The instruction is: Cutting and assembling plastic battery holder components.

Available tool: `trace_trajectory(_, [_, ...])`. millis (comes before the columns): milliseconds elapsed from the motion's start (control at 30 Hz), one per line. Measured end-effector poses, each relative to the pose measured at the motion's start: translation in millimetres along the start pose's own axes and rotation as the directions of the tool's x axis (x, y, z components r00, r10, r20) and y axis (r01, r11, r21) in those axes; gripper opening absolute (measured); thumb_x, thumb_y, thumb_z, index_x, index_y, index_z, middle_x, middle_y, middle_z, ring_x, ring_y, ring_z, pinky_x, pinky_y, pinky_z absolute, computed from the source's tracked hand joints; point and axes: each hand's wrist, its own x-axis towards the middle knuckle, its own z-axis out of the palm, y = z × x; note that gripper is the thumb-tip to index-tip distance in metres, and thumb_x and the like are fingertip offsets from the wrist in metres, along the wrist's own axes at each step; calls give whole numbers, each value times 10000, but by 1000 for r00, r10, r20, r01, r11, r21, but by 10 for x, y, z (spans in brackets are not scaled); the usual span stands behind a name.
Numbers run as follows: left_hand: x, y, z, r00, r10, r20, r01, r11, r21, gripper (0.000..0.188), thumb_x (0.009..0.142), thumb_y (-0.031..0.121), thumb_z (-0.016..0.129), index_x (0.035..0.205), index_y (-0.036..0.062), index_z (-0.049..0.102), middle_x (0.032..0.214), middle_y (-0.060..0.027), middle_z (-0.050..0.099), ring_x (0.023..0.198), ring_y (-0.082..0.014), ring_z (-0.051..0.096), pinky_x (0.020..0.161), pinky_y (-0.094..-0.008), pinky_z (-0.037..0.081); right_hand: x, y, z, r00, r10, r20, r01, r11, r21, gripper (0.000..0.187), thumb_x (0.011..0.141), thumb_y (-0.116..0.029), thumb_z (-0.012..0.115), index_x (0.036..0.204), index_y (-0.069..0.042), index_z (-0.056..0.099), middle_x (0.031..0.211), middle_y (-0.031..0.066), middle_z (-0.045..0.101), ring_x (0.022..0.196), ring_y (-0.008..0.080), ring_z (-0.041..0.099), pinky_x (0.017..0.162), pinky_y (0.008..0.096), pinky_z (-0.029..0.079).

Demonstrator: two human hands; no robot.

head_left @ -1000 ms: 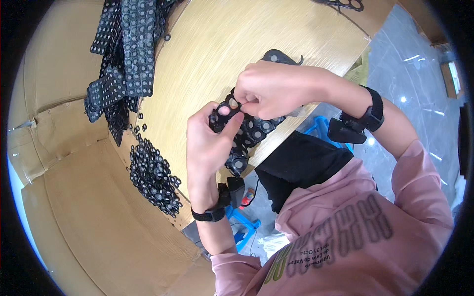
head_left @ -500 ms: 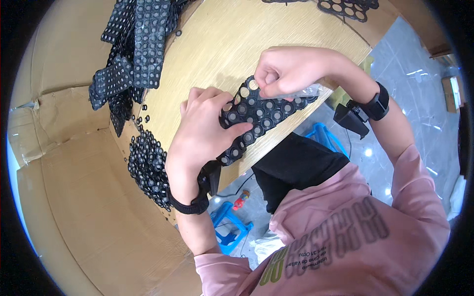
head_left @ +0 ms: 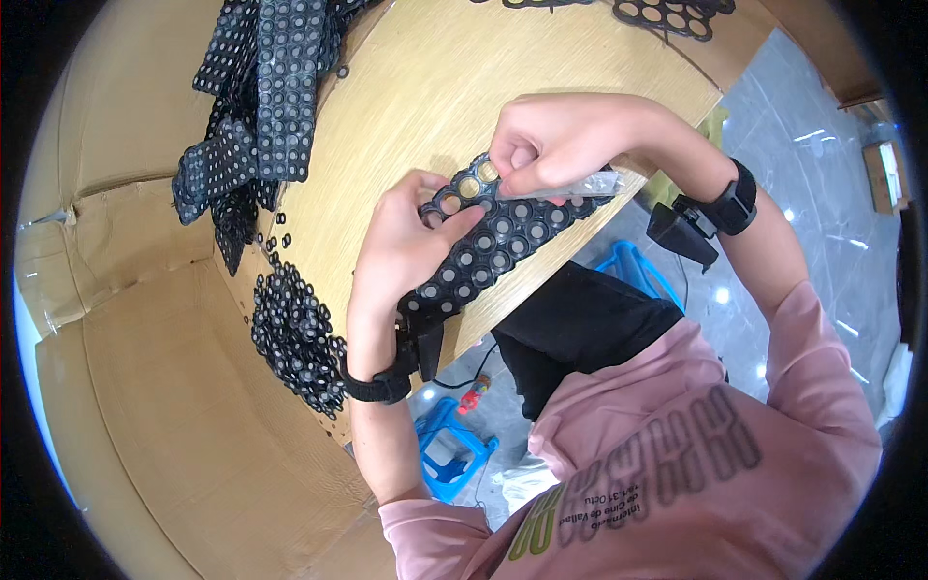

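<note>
A black sheet of round cells [head_left: 500, 261], many with pale grey discs in them, lies on the table near its front edge. A few cells along its far edge are open rings through which the tabletop shows. My left hand [head_left: 401, 237] grips the sheet's left part, thumb on top and fingers bent over the far edge. Above the sheet's far side, my right hand [head_left: 556, 145] is closed, its fingertips beside the open rings. Out of that fist sticks a clear plastic strip [head_left: 601, 184]; the end within the fingers is hidden.
A heap of small black rings [head_left: 295, 333] lies left of my forearm, and a pile of similar black sheets [head_left: 288, 97] at the back left. Empty ring frames [head_left: 667, 17] sit at the far edge. Cardboard [head_left: 184, 406] walls the left; a blue stool [head_left: 454, 447] stands below.
My left thumb has shifted up toward the sheet's far edge, and the left hand has moved slightly. The right hand has moved a little to the left, still closed.
</note>
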Motion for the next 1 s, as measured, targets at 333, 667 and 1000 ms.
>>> trace_trajectory(333, [-115, 0, 125, 998, 24, 66, -11, 982, -189, 156, 846, 118, 707, 876, -14, 629, 624, 49, 503, 557, -28, 407, 488, -223, 331, 24, 37, 38, 998, -55, -26, 53, 996, -78, 222, 841, -105, 576, 661, 24, 573, 534, 90, 619, 458, 117, 570, 468, 280, 428])
trace_trajectory(667, [-92, -14, 160, 998, -55, 31, 61, 965, -254, 163, 822, 55, 724, 905, -47, 630, 690, 36, 566, 596, -17, 458, 520, -195, 378, 7, 30, 92, 991, -111, -78, 95, 978, -185, 219, 844, -88, 592, 655, 20, 572, 505, 105, 581, 445, 145, 561, 474, 318, 411])
trace_trajectory(1000, [-82, 37, 199, 999, -53, 0, 49, 923, -381, 122, 816, 22, 723, 878, -22, 627, 743, 27, 592, 671, -20, 508, 596, -175, 414, 37, 61, 198, 954, -211, -214, 118, 917, -382, 183, 771, -86, 611, 633, 31, 585, 526, 152, 562, 502, 286, 572, 518, 376, 434])
